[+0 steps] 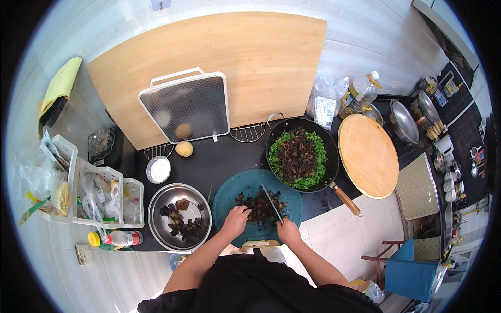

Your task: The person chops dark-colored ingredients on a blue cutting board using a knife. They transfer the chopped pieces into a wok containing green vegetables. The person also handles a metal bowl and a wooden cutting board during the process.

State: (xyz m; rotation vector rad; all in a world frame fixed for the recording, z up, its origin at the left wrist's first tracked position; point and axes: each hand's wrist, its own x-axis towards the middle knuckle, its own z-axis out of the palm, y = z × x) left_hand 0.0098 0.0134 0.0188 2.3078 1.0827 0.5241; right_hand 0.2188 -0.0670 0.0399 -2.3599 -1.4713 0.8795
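Observation:
On a round teal cutting board (231,187) lies a heap of dark brown chopped food (256,211), which looks like wood ear fungus. My right hand (289,231) grips a kitchen knife (272,202), its blade edge-down across the heap. At the heap's left side, my left hand (235,221) rests with fingers bent and touches the pieces. Left of the board, a stainless steel bowl (154,227) holds larger dark pieces (184,223). Behind the board to the right stands a black wok (332,164) of chopped greens (280,150) topped with chopped dark food (301,152).
The wok's wooden handle (346,200) juts over the counter edge. A round wooden board (368,154) lies beside it. A small bowl of white powder (159,169) and a round yellowish item (184,149) sit behind the steel bowl. White baskets (133,219) and bottles (121,238) stand left.

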